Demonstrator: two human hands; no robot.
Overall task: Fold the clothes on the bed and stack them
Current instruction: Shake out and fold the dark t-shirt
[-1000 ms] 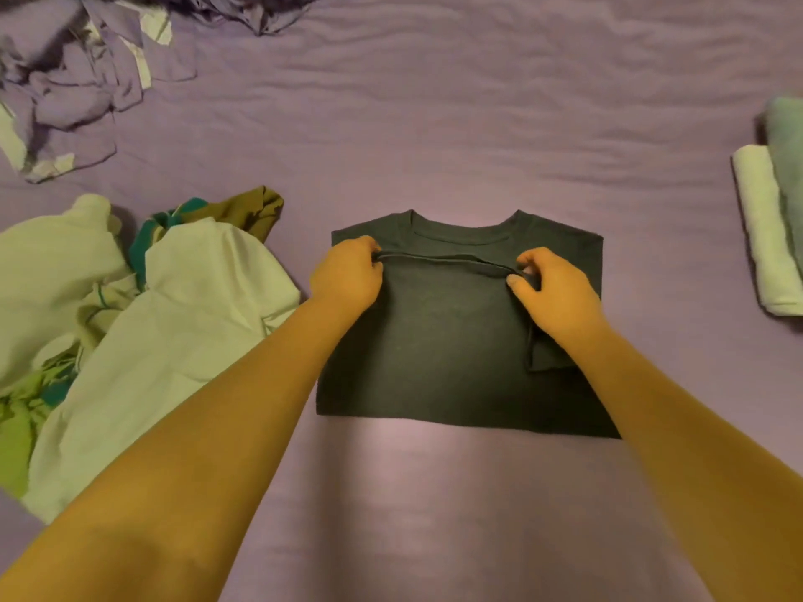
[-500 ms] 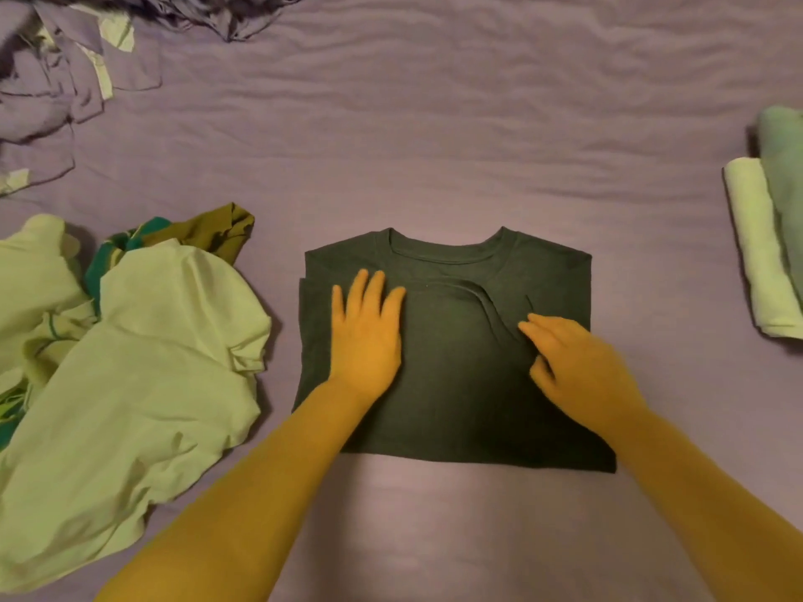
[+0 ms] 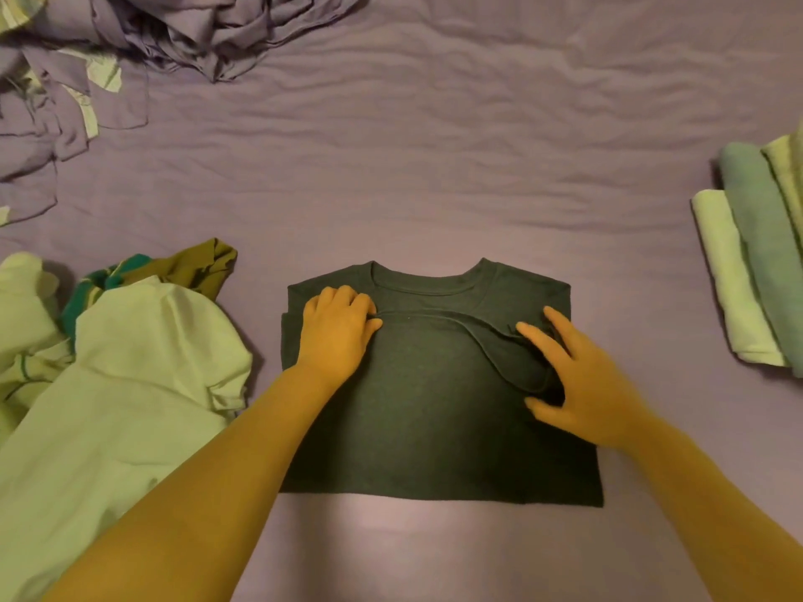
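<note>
A dark green T-shirt lies folded into a rectangle in the middle of the bed, collar away from me. Its turned-up hem runs across the chest and sags down at the right end. My left hand sits on the shirt's upper left, its fingers curled on the hem's left end. On the right end of the hem lies my right hand, fingers straight and spread, thumb apart below the sagging edge. A stack of folded clothes in light and dull green lies at the right edge.
A heap of unfolded light green, teal and olive clothes lies at my left, close to the shirt. Crumpled purple bedding is bunched at the far left corner. The purple sheet stretches beyond the shirt.
My left hand, flat on the shirt half a second ago, has moved up and curled onto the hem's left end. The right hand's fingers have spread over the sagging hem.
</note>
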